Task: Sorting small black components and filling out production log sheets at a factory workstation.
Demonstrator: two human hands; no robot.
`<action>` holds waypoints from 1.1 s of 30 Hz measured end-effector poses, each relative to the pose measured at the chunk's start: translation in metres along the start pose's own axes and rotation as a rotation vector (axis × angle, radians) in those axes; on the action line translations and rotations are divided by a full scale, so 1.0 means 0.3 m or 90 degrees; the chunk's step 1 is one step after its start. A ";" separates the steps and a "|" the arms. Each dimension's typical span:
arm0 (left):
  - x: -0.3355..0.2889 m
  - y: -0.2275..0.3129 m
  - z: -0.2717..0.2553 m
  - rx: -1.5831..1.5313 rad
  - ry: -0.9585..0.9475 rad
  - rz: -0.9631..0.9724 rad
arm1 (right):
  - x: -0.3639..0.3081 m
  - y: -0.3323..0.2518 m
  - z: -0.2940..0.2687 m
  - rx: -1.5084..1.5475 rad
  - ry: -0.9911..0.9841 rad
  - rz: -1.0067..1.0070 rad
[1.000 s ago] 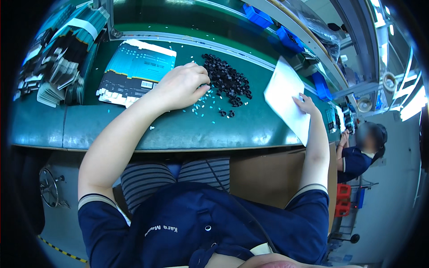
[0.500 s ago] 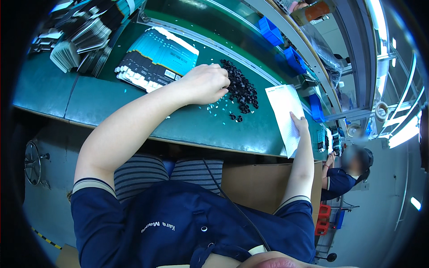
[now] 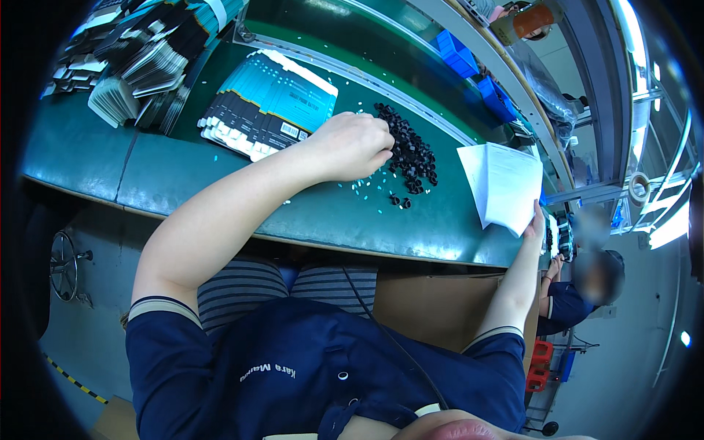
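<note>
My left hand (image 3: pixel 352 145) lies curled on the green bench (image 3: pixel 323 213), its fingertips at the edge of a heap of small black parts (image 3: pixel 408 150); whether it pinches one is hidden. Tiny pale pieces (image 3: pixel 364 185) are scattered on the mat just in front of that hand. My right hand (image 3: pixel 534 220) holds the near corner of a white paper sheet (image 3: pixel 502 183) at the bench's right end.
A fanned stack of teal and black cards (image 3: pixel 265 103) lies left of the heap. More card bundles (image 3: pixel 139 62) fill the far left. Blue bins (image 3: pixel 469 62) stand behind a rail. Another seated person (image 3: pixel 579 293) works at the right.
The view has tilted. My left hand has stayed at the black parts. My right hand has slid down the sheet toward its near corner.
</note>
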State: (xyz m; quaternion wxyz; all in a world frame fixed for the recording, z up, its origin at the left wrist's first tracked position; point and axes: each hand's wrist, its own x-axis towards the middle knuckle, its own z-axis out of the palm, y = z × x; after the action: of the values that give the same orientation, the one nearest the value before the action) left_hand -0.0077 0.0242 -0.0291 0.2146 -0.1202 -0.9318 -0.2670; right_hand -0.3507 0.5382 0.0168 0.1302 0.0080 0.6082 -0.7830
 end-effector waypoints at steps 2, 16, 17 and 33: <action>0.001 0.004 0.004 -0.030 0.005 -0.007 | 0.042 0.074 -0.050 0.214 0.028 0.050; 0.051 -0.018 -0.005 -0.723 -0.029 -0.322 | -0.228 0.245 1.074 0.448 -0.432 0.124; 0.050 -0.017 -0.017 -0.816 -0.025 -0.343 | -0.290 0.248 1.152 0.451 -0.460 0.137; 0.025 -0.195 -0.265 -0.636 0.406 -0.302 | 0.225 0.382 0.848 -0.642 -0.135 -0.434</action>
State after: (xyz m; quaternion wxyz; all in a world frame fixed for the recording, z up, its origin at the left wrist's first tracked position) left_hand -0.0075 -0.0670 0.0091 0.3343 0.0890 -0.5865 -0.7323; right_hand -0.3543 0.2563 -0.0375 -0.0800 -0.3273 0.8554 -0.3933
